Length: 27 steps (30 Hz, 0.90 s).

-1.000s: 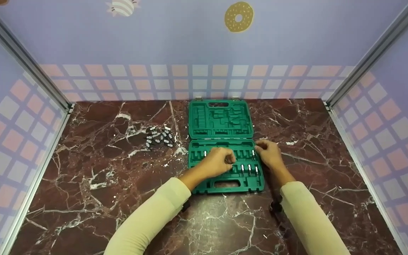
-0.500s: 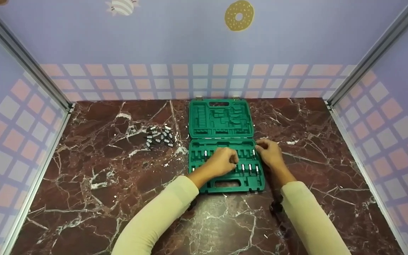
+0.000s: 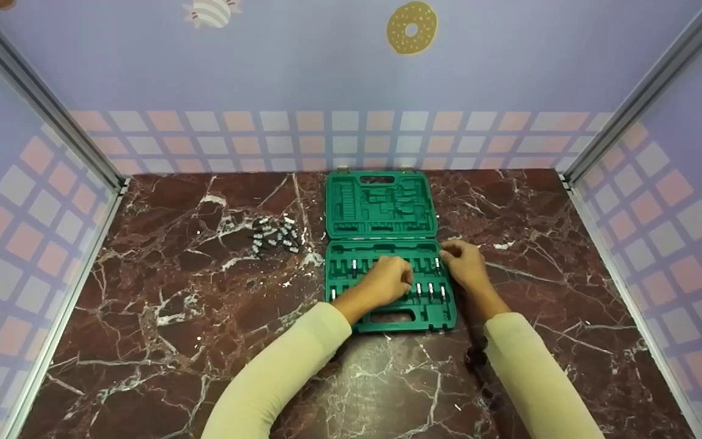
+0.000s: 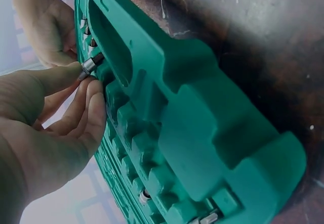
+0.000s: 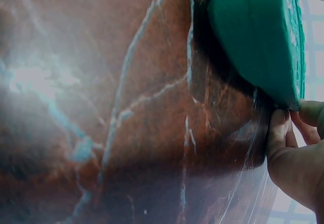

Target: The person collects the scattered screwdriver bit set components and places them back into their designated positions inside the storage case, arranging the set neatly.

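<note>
A green plastic tool case (image 3: 392,317) lies open, its lid (image 3: 381,229) folded back toward the wall. Over the lower row of slots, my left hand (image 3: 386,282) pinches a small bit socket (image 4: 91,66) between thumb and fingers. This socket has a silver body and a dark end, held tilted close over a slot in the left wrist view. My right hand (image 3: 465,263) holds the right edge of the case, thumb and fingers at its rim. Several bit sockets (image 3: 430,291) sit in slots to the right of my left hand.
Left of the case, a loose pile of bit sockets (image 3: 275,235) lies on the dark red marbled table (image 3: 217,329). Single sockets stand in the case's upper row, one at the left (image 3: 354,266), one at the right (image 3: 437,265). Patterned walls (image 3: 302,73) enclose the table.
My left hand has moved slightly to the right over the lower row, uncovering a socket at the case's left side. My right hand stays at the case edge.
</note>
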Tool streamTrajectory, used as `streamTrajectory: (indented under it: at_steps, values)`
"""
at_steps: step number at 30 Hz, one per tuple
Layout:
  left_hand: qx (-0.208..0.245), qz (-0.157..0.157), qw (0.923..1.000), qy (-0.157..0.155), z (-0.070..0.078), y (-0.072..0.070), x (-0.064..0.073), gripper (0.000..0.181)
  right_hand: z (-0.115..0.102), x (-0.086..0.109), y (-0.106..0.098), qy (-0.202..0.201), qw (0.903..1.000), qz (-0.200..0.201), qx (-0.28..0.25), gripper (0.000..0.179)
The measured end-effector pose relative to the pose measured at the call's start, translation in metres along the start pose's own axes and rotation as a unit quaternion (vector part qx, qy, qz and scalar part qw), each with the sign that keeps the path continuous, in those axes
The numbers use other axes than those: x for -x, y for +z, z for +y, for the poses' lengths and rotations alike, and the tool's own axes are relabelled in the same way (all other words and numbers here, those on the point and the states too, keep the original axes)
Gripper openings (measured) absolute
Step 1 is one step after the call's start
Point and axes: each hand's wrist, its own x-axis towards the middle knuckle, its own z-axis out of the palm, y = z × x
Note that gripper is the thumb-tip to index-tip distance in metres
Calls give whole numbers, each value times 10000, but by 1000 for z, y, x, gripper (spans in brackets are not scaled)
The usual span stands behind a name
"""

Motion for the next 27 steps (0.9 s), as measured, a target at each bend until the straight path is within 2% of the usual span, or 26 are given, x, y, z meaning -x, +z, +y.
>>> streamTrajectory:
  at_steps: [8, 15, 23, 27]
  values:
    - [-501, 126, 9986, -113, 1, 6, -1, 2, 0, 0, 1, 13, 10000, -6, -46, 28]
    - [-367, 193, 9984, -384, 3, 5, -4, 18, 0, 0, 1, 62, 9999, 22, -110, 28]
    - [-232, 197, 9980, -561, 3, 4, -9, 17, -1, 1, 0, 38, 10000, -52, -64, 29]
    - [-235, 220, 9981, -534, 2, 5, -10, 17, -2, 1, 0, 63, 9999, -4, -93, 28]
